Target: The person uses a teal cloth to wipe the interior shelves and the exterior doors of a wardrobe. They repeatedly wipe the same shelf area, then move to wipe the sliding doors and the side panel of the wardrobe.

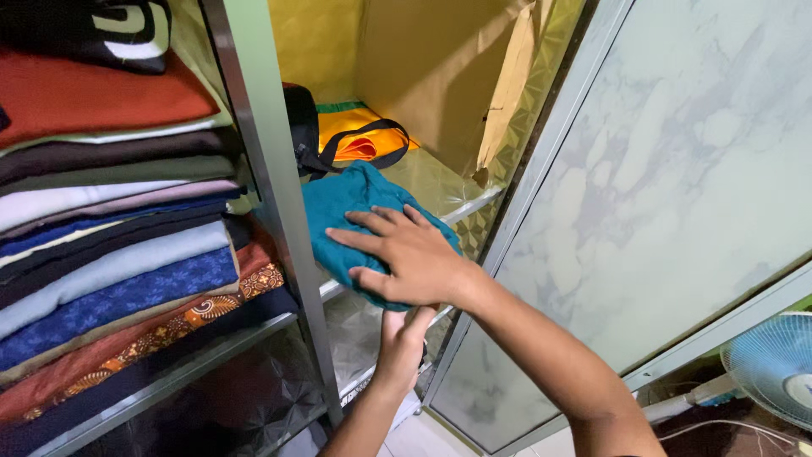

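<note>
Right hand lies flat, fingers spread, on top of folded teal cloth at front edge of shelf. Left hand supports cloth from below, mostly hidden, grip unclear. Orange bag lies behind cloth. Stack of folded clothes fills left compartment. Fan at lower right.

The shelf at upper centre lies bare right of the orange bag. The clothes stack fills the left, and a marbled door walls the right.
</note>
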